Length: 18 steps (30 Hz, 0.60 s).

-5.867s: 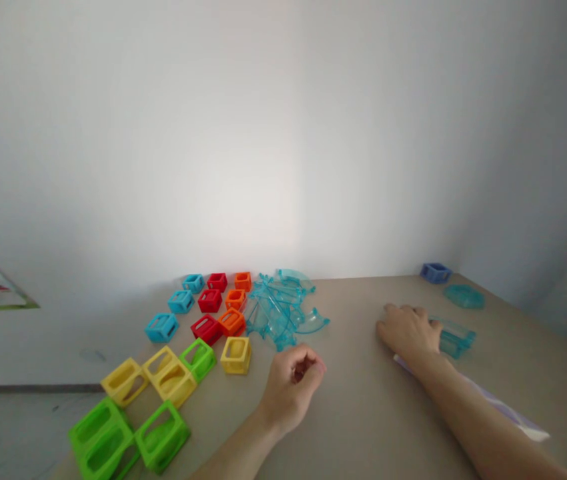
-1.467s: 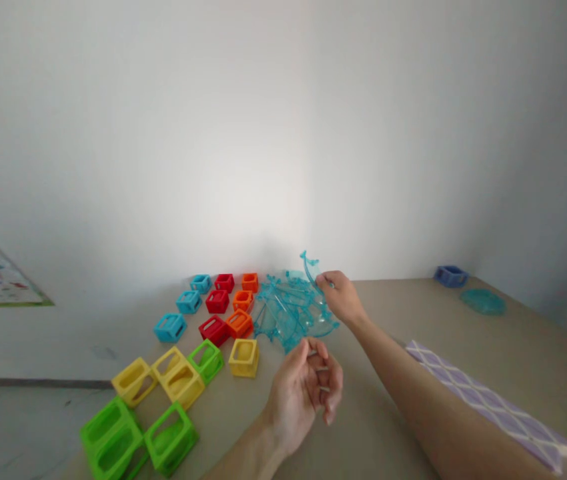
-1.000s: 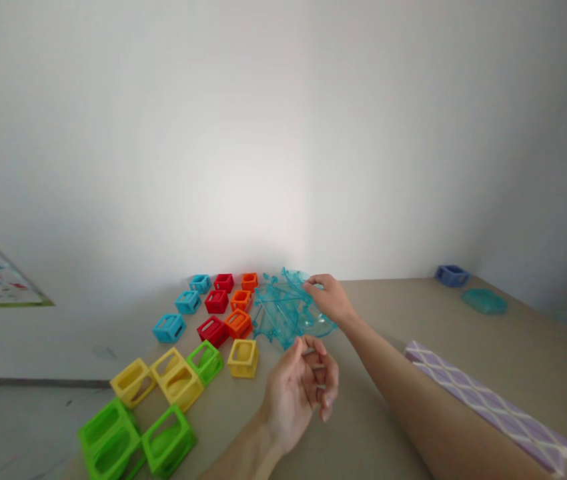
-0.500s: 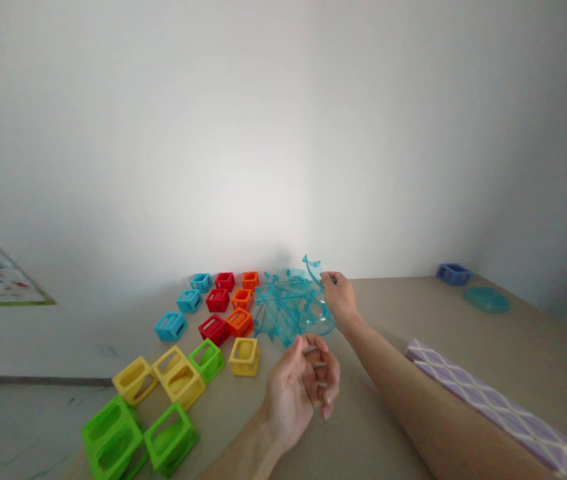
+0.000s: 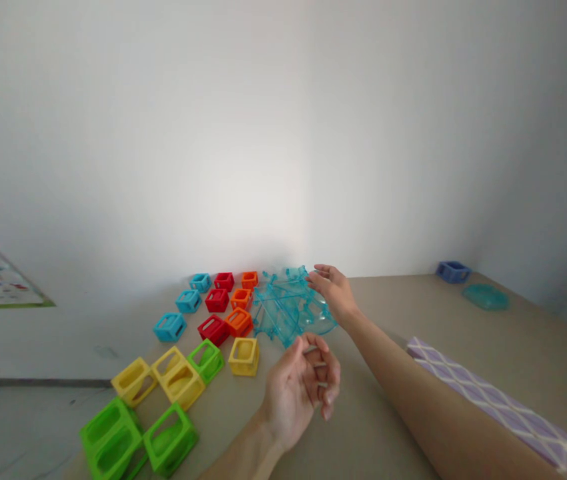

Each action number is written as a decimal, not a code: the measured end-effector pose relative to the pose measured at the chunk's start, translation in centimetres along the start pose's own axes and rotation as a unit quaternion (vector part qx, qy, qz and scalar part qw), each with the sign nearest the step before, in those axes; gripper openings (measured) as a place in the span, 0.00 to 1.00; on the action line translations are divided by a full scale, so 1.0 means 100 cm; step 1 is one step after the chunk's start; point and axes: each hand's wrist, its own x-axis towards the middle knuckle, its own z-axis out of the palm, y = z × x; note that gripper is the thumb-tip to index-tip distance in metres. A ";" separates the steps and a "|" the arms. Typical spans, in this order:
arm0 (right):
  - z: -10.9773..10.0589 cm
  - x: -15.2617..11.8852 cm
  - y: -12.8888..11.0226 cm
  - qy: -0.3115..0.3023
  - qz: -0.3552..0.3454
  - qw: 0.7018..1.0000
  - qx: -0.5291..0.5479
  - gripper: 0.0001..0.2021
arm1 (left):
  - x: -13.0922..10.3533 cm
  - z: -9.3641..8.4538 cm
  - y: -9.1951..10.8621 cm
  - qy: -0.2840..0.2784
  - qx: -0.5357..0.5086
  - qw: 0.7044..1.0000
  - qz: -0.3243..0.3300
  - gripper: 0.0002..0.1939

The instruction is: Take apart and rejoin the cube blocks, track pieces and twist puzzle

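A pile of translucent teal plastic pieces (image 5: 283, 313), some curved and some like rods, lies near the wall. My right hand (image 5: 333, 290) is over the pile's right side with its fingers stretched and apart; I see nothing in its grasp. Whether its fingertips touch the pieces I cannot tell. Closer to me, my left hand (image 5: 301, 390) is turned palm up, loosely curled, holding nothing. To its left stands a yellow open-sided cube (image 5: 244, 357).
Left of the pile are red cubes (image 5: 217, 300), orange cubes (image 5: 239, 322), blue cubes (image 5: 170, 327) and green blocks (image 5: 112, 437). On the right lie a purple checked box (image 5: 488, 400), a dark blue cube (image 5: 453, 271) and a teal disc-like piece (image 5: 486, 297). A wall stands behind the table.
My right hand has lowered a curved teal piece to the pile and let it go; its fingers have spread. My left hand has stayed in place.
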 end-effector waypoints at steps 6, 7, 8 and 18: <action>0.000 -0.007 -0.009 -0.074 -0.028 0.997 -0.027 0.18 | 0.000 0.000 0.001 0.003 0.004 1.000 0.001 0.19; 0.000 -0.008 -0.011 -0.083 -0.034 0.995 -0.034 0.17 | 0.000 0.001 0.001 0.003 0.005 1.000 0.000 0.19; -0.001 -0.009 -0.013 -0.089 -0.039 0.994 -0.043 0.16 | 0.000 0.001 0.001 0.002 0.005 1.000 0.000 0.19; -0.019 0.004 -0.003 0.017 -0.098 0.976 -0.192 0.14 | -0.001 0.001 0.001 0.003 0.006 1.000 0.000 0.18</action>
